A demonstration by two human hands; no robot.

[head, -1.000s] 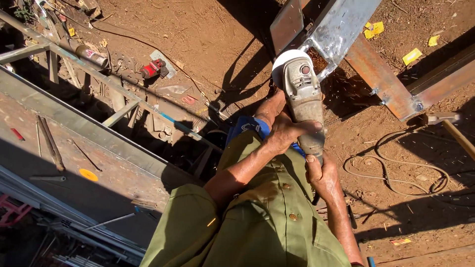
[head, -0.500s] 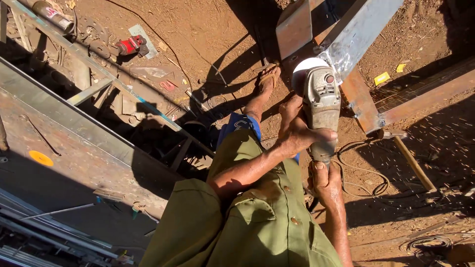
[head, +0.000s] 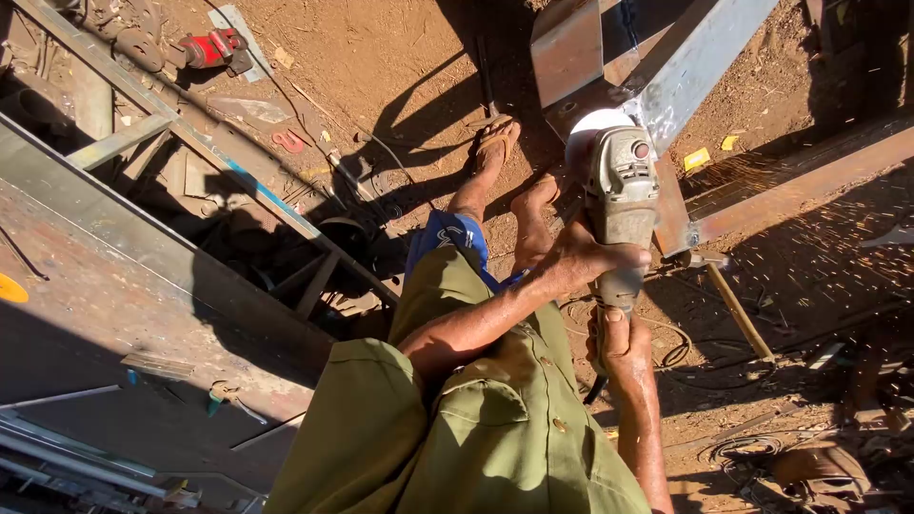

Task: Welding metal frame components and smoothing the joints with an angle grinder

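Bare reddish dirt ground (head: 381,57) bearing steel beams (head: 790,181), a hammer (head: 738,309), coiled cable (head: 676,347), yellow scraps (head: 698,159), a red tool (head: 209,48).

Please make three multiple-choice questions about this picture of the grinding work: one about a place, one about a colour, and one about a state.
1. Where is the angle grinder?
A. On the ground beside the red tool
B. Against the steel beam, held in both hands
C. On the rusty plate at the left

2. What colour is the person's shirt?
A. Olive green
B. White
C. Red

3. What is the state of the grinder?
A. Lying unused
B. Taken apart
C. Running and throwing sparks

Answers: 1 B, the left hand and right hand grip it at the steel beam. 2 A, the sleeve and front are olive green. 3 C, sparks scatter to the right of the beam.
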